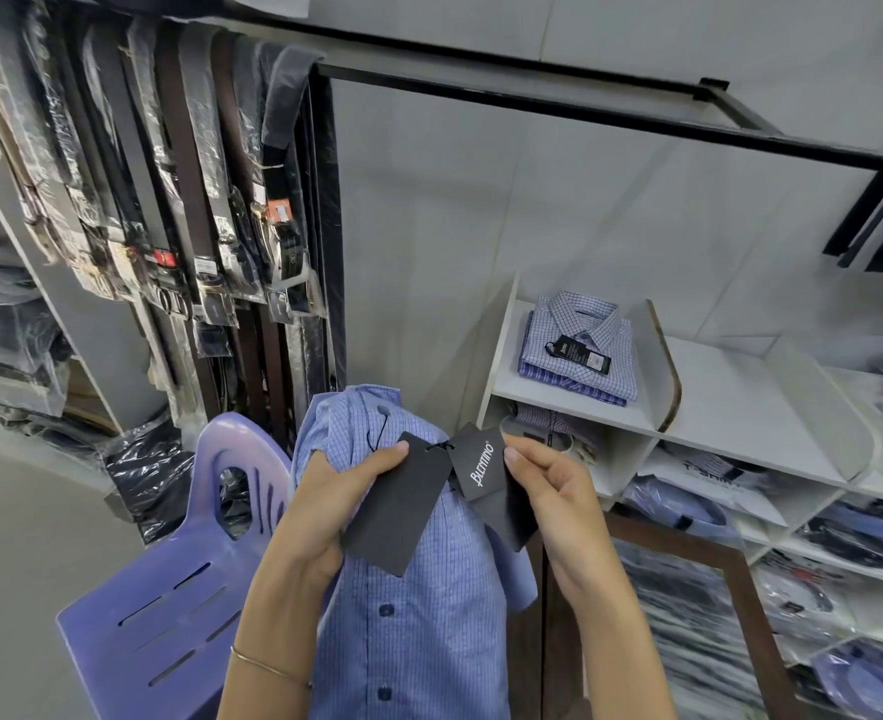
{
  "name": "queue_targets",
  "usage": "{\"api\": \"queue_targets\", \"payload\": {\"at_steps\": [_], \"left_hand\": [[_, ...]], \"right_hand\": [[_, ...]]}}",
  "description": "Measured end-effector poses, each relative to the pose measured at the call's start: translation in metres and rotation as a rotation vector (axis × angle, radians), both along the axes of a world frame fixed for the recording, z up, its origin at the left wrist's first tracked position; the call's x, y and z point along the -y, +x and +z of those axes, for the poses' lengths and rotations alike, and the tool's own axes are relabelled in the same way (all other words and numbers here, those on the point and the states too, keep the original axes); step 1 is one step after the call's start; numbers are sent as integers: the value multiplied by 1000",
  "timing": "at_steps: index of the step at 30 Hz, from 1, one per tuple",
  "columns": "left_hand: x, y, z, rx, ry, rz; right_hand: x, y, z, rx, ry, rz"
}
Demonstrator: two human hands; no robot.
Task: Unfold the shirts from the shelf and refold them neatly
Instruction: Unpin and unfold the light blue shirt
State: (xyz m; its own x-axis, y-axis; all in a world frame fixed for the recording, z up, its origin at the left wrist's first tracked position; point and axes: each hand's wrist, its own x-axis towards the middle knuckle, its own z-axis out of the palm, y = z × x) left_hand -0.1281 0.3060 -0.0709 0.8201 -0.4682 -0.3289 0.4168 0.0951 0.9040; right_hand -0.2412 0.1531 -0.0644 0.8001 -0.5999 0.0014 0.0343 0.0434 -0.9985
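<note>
A light blue checked shirt [418, 615] with dark buttons hangs lengthwise in front of me, collar end up. Dark paper tags hang from it on a thin cord. My left hand [325, 506] grips the shirt's left side, its thumb pressing the larger dark tag [397, 511]. My right hand [548, 485] pinches the smaller tag printed with white lettering [481, 462]. On the white shelf [574, 400] at centre right lies a small stack of folded checked shirts [579, 345] with a black tag on the top one.
A purple plastic chair [179, 574] stands at lower left. Bagged belts [169, 189] hang on a rack at upper left. A black metal rail [584, 103] crosses overhead. White cubby shelves [818, 553] at right hold bagged shirts.
</note>
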Motion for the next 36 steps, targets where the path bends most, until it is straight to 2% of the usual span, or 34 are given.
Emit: {"api": "queue_targets", "payload": {"at_steps": [3, 6, 11, 14, 16, 21, 26, 31, 33, 36], "left_hand": [[1, 0, -4, -27, 2, 1], [6, -3, -6, 17, 16, 26], [22, -12, -9, 122, 75, 174], [33, -24, -4, 192, 37, 306], [39, -30, 1, 214, -1, 360], [45, -41, 9, 200, -88, 344], [45, -39, 8, 80, -131, 294], [43, -40, 10, 50, -150, 255], [38, -36, 11, 3, -154, 259], [31, -28, 12, -57, -184, 234]], "right_hand": [[0, -3, 3, 18, 22, 28], [1, -4, 1, 19, -68, -6], [-2, -5, -7, 28, -620, -118], [-10, -3, -8, 43, -823, -83], [-17, -1, -10, 36, -886, -29], [-31, -2, -9, 0, -747, 18], [-32, -9, 4, 33, -432, 21], [-24, -8, 1, 61, -347, -81], [-16, -11, 3, 43, -199, -139], [-4, -18, 4, 36, 50, -97]]}}
